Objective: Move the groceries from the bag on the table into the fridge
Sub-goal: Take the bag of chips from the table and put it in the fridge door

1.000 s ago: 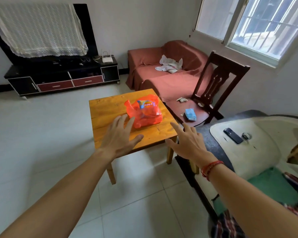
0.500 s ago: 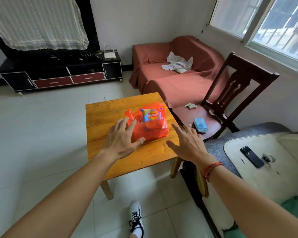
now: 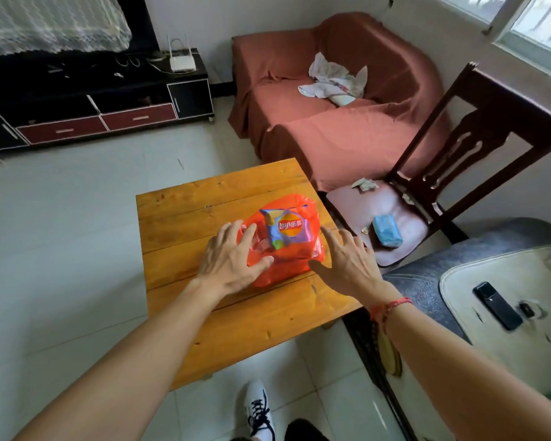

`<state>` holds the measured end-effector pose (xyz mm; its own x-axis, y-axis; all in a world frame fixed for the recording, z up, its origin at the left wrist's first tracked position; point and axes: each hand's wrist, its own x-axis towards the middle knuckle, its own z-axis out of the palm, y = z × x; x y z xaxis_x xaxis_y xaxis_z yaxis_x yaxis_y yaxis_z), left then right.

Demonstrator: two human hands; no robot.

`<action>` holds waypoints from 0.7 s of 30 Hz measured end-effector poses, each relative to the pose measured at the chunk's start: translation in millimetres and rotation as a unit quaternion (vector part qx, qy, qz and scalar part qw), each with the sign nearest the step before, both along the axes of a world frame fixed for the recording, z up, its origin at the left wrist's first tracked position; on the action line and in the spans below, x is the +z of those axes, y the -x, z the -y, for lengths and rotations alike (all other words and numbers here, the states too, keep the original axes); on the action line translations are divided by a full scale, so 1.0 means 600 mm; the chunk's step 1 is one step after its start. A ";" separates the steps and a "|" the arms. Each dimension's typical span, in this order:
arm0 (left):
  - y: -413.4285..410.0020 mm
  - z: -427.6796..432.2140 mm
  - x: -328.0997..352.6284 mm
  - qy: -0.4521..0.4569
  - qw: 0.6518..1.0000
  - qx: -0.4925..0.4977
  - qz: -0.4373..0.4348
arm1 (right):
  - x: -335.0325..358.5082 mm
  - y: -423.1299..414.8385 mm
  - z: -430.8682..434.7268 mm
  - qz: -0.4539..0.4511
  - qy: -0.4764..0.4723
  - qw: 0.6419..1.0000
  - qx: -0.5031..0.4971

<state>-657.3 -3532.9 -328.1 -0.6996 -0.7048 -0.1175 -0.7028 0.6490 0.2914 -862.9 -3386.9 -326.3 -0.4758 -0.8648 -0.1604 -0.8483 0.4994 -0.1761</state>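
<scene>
- On the worktop [image 3: 178, 224], the orange bag [image 3: 287, 272] is sitting, crisp packet [image 3: 288, 232] inside.
- Your left hand [image 3: 231, 261] and right hand [image 3: 349, 264] are flanking it, fingers spread, gripping nothing.
- You are likely starting the pickup; next needs a firm grasp.

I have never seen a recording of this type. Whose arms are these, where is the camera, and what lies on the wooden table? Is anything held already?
There is no machine: these are a person's two bare arms. The one camera is worn on the head and looks forward and down, so you see what the person sees. On the table lies an orange bag with a Lay's chips packet visible in it. The left hand rests on the bag's near left side, fingers straight and spread. The right hand is open beside the bag's right edge; whether it touches, I cannot tell. Nothing is gripped or lifted yet. Beside the table stands a dark chair with a blue packet on its seat.
</scene>
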 end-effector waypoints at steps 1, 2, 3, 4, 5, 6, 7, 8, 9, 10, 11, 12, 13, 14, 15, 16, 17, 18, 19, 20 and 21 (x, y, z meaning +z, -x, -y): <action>0.007 0.010 -0.005 -0.005 1.000 0.001 0.000 | -0.004 0.006 0.010 0.004 -0.002 1.000 -0.001; 0.012 0.019 -0.011 -0.011 1.000 0.003 0.001 | -0.007 0.012 0.019 0.007 -0.005 1.000 -0.002; 0.018 0.026 -0.015 -0.017 1.000 0.004 0.003 | -0.010 0.018 0.027 0.011 -0.008 1.000 -0.003; 0.022 0.034 -0.020 -0.024 1.000 0.005 0.004 | -0.012 0.024 0.035 0.014 -0.010 1.000 -0.004; 0.026 0.041 -0.023 -0.028 1.000 0.007 0.004 | -0.015 0.030 0.042 0.018 -0.012 1.000 -0.002; 0.030 0.047 -0.025 -0.028 1.000 0.009 0.004 | -0.018 0.037 0.050 0.022 -0.015 1.000 0.002; 0.034 0.053 -0.028 -0.024 1.000 0.011 0.005 | -0.021 0.043 0.058 0.023 -0.018 1.000 0.007; 0.037 0.056 -0.029 -0.022 1.000 0.014 0.005 | -0.023 0.049 0.066 0.024 -0.023 0.999 0.012; 0.041 0.058 -0.029 -0.024 1.000 0.019 0.005 | -0.024 0.054 0.073 0.026 -0.027 0.999 0.015; 0.044 0.059 -0.029 -0.028 0.999 0.025 0.005 | -0.025 0.058 0.079 0.028 -0.028 0.999 0.018; 0.047 0.061 -0.028 -0.031 0.999 0.029 0.007 | -0.025 0.062 0.086 0.029 -0.027 0.999 0.021; 0.050 0.063 -0.028 -0.033 0.999 0.032 0.009 | -0.023 0.066 0.093 0.028 -0.025 0.999 0.022; 0.053 0.067 -0.028 -0.034 0.999 0.034 0.010 | -0.023 0.071 0.100 0.029 -0.025 0.999 0.024; 0.057 0.071 -0.029 -0.037 0.999 0.037 0.011 | -0.024 0.075 0.106 0.029 -0.025 0.999 0.026; 0.060 0.075 -0.030 -0.040 0.998 0.041 0.011 | -0.025 0.079 0.112 0.031 -0.025 0.999 0.029; 0.064 0.079 -0.031 -0.043 0.998 0.045 0.010 | -0.027 0.082 0.118 0.034 -0.026 0.999 0.033; 0.070 0.082 -0.033 -0.047 0.998 0.049 0.008 | -0.029 0.086 0.123 0.039 -0.029 0.998 0.036; 0.077 0.085 -0.034 -0.052 0.997 0.054 0.003 | -0.031 0.090 0.128 0.046 -0.033 0.998 0.037; 0.084 0.088 -0.037 -0.059 0.996 0.060 -0.006 | -0.036 0.095 0.133 0.057 -0.036 0.997 0.037; 0.093 0.090 -0.040 -0.068 0.995 0.068 -0.017 | -0.041 0.098 0.139 0.071 -0.037 0.996 0.037; 0.103 0.093 -0.043 -0.078 0.994 0.074 -0.026 | -0.048 0.102 0.146 0.088 -0.037 0.995 0.036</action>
